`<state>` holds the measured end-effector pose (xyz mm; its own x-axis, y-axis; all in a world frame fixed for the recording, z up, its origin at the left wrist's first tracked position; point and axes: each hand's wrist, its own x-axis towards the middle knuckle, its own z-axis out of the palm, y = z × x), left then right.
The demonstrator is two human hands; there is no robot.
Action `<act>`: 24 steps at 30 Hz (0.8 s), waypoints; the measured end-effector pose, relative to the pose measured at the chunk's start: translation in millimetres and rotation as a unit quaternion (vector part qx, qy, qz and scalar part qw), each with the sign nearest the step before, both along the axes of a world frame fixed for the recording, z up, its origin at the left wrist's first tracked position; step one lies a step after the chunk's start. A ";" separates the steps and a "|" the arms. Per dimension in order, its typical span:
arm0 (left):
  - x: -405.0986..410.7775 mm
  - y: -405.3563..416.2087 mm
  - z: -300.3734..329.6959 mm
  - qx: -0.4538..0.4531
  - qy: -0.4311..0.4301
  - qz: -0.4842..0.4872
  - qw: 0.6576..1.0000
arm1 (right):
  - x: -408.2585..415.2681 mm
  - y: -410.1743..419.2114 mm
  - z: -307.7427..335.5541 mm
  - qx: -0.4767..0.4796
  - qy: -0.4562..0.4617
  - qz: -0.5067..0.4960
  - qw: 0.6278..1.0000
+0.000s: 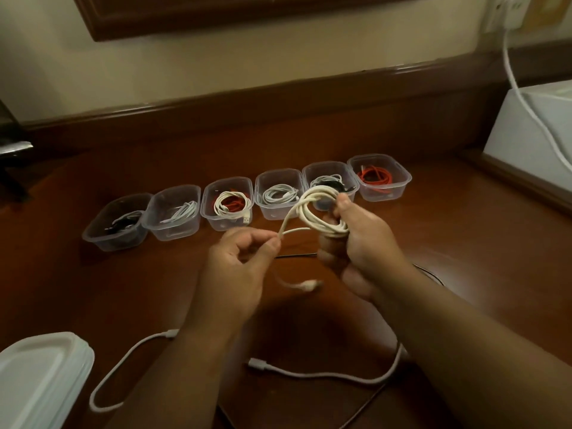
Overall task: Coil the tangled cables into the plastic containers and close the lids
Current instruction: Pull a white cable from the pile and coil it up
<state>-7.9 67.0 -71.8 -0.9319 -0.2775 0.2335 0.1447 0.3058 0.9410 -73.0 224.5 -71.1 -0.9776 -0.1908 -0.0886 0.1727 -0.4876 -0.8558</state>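
Centre frame: right hand [365,239] grips a coiled cream cable [318,212] wound round its fingers; left hand [241,267] pinches the cable's loose tail, plug end blurred below. Behind, a row of six clear plastic containers [380,178], lids off, each holding coiled cables in white, red or black. Stacked lids [37,376] lower left. A white cable [325,374] lies loose on the wooden table [93,289], bottom centre.

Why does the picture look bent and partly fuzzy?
Head view: the wide lens bows the table's back edge; the dangling plug below the left hand is smeared by motion; dim warm light, with soft glare on the containers and the lids.
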 end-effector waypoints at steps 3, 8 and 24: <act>1.3 13.5 -1.9 0.042 0.002 0.009 0.999 | 14.1 -10.2 1.5 -0.036 0.006 -0.001 0.999; 5.6 34.9 -4.7 0.166 -0.008 -0.018 0.986 | 21.2 -20.6 -14.6 0.190 0.142 -0.116 0.965; 1.7 39.2 -9.5 0.429 -0.043 -0.025 0.902 | 14.4 -35.5 -28.6 0.160 0.062 0.009 0.985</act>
<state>-6.3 106.2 -81.4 -0.9527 -0.2789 -0.1206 0.0536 -0.5451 0.8367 -58.6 189.0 -99.7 -0.9815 -0.1895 -0.0260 0.0623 -0.1881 -0.9802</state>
